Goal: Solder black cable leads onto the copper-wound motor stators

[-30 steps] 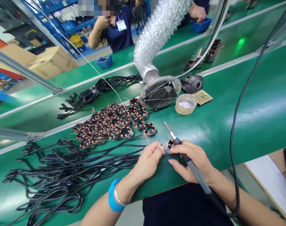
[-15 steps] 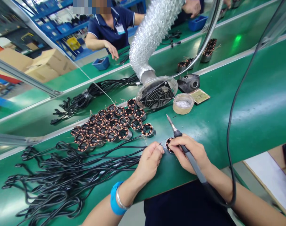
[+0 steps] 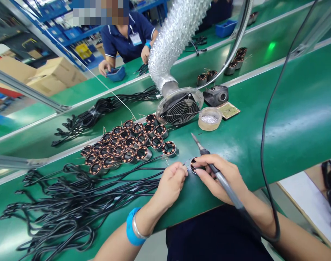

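Note:
My left hand (image 3: 172, 185) is closed in a pinch on the thin wire end of a black cable, from the bunch of black cables (image 3: 127, 189) trailing off to the left. Close beside its fingertips is a motor stator (image 3: 193, 165) with copper windings, partly covered by my right fingers. My right hand (image 3: 222, 177) grips a soldering iron (image 3: 204, 152), its tip pointing up and left, away from the stator. Thumb and forefinger of that hand also touch the stator's right side. The wire joint itself is too small to make out.
Rows of stators (image 3: 127, 145) stand behind my left hand. Beyond them is a fume fan (image 3: 182, 110) on a silver duct (image 3: 168, 47). A round tub (image 3: 209, 121) and a sponge tray (image 3: 228, 110) sit right of it. A co-worker (image 3: 127, 40) works across the bench.
My hands keep nearly the same pose, with the right fingers slightly shifted on the stator. Across the bench, the co-worker's hand has moved to the blue bin. The view has shifted a little.

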`<state>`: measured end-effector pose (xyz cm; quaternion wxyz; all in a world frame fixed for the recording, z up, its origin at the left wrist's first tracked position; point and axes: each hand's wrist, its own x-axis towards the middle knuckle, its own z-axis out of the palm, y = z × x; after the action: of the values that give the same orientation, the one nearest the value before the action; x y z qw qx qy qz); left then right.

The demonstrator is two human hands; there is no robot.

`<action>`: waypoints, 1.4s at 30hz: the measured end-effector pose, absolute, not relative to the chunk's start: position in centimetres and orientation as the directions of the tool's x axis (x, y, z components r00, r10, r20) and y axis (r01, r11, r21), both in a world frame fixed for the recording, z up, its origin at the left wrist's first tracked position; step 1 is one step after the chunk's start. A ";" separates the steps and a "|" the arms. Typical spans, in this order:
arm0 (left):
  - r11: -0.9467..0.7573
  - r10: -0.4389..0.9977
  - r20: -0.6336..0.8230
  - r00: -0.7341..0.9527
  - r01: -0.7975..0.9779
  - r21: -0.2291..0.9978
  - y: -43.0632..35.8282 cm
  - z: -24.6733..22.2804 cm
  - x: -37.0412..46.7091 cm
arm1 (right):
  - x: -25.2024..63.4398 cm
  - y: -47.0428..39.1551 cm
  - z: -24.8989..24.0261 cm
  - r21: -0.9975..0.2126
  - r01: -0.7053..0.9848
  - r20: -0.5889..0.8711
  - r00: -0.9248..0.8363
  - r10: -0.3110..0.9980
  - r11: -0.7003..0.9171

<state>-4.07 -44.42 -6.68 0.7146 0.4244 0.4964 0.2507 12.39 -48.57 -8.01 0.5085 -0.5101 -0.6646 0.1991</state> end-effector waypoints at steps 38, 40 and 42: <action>0.313 0.881 -0.349 0.318 0.160 0.936 -45.3 -8.6 -4.9 | 15.2 -50.6 -5.8 -0.911 0.285 0.349 0.150 0.925 0.298; 0.305 0.885 -0.343 0.316 0.165 0.938 -45.3 -8.6 -4.9 | 15.1 -50.6 -5.8 -0.910 0.280 0.356 0.144 0.924 0.307; 0.296 0.887 -0.338 0.316 0.173 0.939 -45.3 -8.6 -4.9 | 15.0 -50.6 -5.8 -0.907 0.276 0.363 0.131 0.922 0.318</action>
<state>-4.91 -45.34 -8.65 0.6229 0.5195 0.5101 0.2862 15.02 -50.60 -5.76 0.5560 -0.5065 -0.5915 0.2905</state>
